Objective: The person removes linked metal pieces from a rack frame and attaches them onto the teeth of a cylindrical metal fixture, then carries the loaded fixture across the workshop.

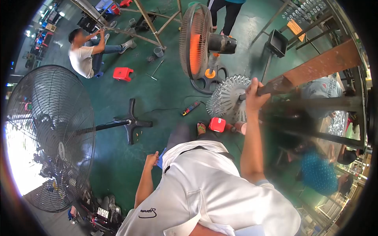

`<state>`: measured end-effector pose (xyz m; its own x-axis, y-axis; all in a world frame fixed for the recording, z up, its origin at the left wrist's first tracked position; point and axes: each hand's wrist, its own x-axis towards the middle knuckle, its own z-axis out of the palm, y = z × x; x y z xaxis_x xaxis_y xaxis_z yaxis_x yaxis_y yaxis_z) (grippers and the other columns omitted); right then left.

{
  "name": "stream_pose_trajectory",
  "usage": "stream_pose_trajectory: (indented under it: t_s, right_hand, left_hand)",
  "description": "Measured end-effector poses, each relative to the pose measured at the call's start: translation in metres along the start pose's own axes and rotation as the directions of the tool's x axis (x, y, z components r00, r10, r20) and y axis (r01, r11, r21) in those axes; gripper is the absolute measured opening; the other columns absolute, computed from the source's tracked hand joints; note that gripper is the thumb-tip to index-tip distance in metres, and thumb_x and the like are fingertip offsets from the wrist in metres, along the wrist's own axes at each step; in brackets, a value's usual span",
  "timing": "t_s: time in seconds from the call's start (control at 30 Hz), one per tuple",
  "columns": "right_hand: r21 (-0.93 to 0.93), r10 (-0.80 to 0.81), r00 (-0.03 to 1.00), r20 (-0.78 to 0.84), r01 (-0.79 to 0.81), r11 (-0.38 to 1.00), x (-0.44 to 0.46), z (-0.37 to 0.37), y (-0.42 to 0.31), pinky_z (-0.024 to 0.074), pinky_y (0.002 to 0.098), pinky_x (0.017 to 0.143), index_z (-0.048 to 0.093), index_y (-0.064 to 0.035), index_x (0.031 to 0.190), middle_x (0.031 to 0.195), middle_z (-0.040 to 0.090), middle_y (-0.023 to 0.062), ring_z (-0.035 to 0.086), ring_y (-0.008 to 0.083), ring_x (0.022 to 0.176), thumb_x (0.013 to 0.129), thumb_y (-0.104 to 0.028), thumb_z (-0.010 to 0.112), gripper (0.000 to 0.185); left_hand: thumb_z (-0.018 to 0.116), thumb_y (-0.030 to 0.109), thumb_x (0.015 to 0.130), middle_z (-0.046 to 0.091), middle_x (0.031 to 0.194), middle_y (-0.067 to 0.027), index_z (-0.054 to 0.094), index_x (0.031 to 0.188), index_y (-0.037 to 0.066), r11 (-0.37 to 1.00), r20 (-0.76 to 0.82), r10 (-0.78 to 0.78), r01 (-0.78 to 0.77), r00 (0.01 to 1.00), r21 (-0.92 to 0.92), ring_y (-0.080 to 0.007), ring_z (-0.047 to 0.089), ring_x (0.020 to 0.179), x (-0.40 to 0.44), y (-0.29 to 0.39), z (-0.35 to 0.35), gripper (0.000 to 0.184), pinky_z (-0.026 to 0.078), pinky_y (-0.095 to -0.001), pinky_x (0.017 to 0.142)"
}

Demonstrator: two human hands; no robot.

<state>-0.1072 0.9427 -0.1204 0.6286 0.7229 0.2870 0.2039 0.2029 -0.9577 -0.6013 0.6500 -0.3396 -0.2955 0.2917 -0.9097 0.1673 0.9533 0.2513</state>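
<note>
My right hand (256, 96) is raised, its fingers wrapped round a grey metal bar (275, 85) at the end of a rusty brown beam (323, 63). Just left of that hand stands a round rack of many metal pieces (230, 92). Low at my left side, my left hand (152, 160) is closed at the edge of a blue plastic stool (160, 158), which my body partly hides.
A large black fan (51, 137) stands at left, an orange-bladed fan (195, 43) ahead. A power strip (191, 108), a red box (217, 124) and a red stool (123, 74) are on the green floor. One person (84, 55) sits at upper left; others are at right.
</note>
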Motion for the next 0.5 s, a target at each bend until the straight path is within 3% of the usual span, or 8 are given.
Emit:
stream_pose_trajectory:
  t_s: [0.03,0.17,0.37,0.5]
  right_hand:
    - [0.052,0.040,0.999,0.009,-0.040,0.998,0.006,-0.001,0.001,0.0303,0.0254,0.042,0.048,-0.0035,0.057,0.050,0.047,-0.0024,0.041,0.0065,0.042,0.095,-0.016,0.061,0.042]
    - [0.094,0.112,0.991,-0.069,-0.106,0.990,0.029,0.003,0.006,0.0319,0.0244,0.038,0.050,-0.0029,0.059,0.051,0.047,-0.0010,0.043,0.0070,0.041,0.095,-0.016,0.062,0.040]
    - [0.034,0.078,0.979,-0.191,-0.073,0.997,0.061,0.018,0.017,0.0312,0.0243,0.038,0.052,-0.0019,0.063,0.052,0.047,-0.0008,0.042,0.0068,0.041,0.095,-0.016,0.062,0.036]
    - [-0.007,0.016,0.975,-0.222,-0.018,1.000,0.081,0.034,0.027,0.0300,0.0245,0.038,0.046,-0.0034,0.059,0.051,0.044,-0.0007,0.041,0.0074,0.041,0.096,-0.014,0.058,0.040]
  left_hand:
    - [0.061,0.047,0.094,0.063,0.073,-0.0053,0.065,0.089,0.001,1.000,0.069,-0.009,0.011,0.998,-0.019,-0.0115,0.051,0.050,0.006,-0.004,-0.003,0.046,0.036,-0.0245,0.040]
    - [0.061,0.046,0.094,0.062,0.068,-0.0056,0.065,0.084,0.001,0.990,0.057,-0.059,0.051,0.997,0.134,-0.0141,0.051,0.050,0.014,0.029,-0.011,0.046,0.034,-0.0286,0.041]
    - [0.063,0.043,0.094,0.060,0.060,-0.0057,0.066,0.079,0.001,0.926,0.152,0.088,-0.137,0.985,0.352,-0.0153,0.053,0.048,0.085,0.154,-0.053,0.045,0.038,-0.0300,0.043]
    - [0.063,0.045,0.092,0.065,0.066,-0.0090,0.066,0.079,0.000,0.807,0.208,0.261,-0.331,0.943,0.489,-0.0169,0.059,0.053,0.160,0.270,-0.094,0.047,0.045,-0.0326,0.050]
